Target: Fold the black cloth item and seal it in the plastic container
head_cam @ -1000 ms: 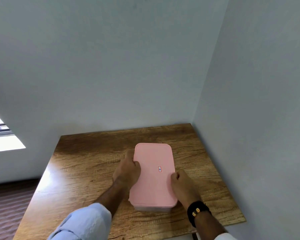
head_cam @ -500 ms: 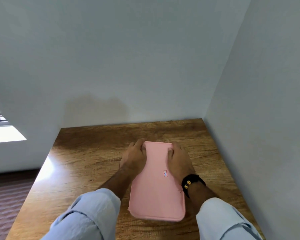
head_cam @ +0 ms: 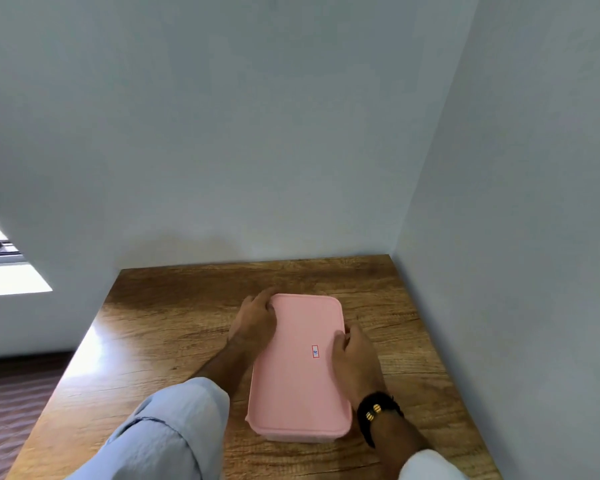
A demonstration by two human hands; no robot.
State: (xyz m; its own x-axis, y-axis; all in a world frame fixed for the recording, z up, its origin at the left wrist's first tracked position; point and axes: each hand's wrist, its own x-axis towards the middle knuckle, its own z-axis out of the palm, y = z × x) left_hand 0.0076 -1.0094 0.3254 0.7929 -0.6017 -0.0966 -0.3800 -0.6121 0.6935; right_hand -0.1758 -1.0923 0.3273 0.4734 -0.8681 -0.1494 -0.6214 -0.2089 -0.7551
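Observation:
A rectangular plastic container with a pink lid (head_cam: 300, 358) lies on the wooden table (head_cam: 160, 341), long side pointing away from me. The lid covers it fully, and a small sticker sits near the lid's middle. The black cloth item is not visible. My left hand (head_cam: 255, 320) presses on the lid's far left corner and edge. My right hand (head_cam: 355, 358) grips the lid's right edge near the middle, a black wristband on its wrist.
The table sits in a corner, with a grey wall (head_cam: 257, 150) behind it and another grey wall (head_cam: 516, 237) along its right side. A bright window (head_cam: 0, 268) shows at the far left. Floor lies beyond the table's left edge.
My right hand slid back from the lid's far end to its right edge. My left hand stayed near the far left corner. The container has barely moved.

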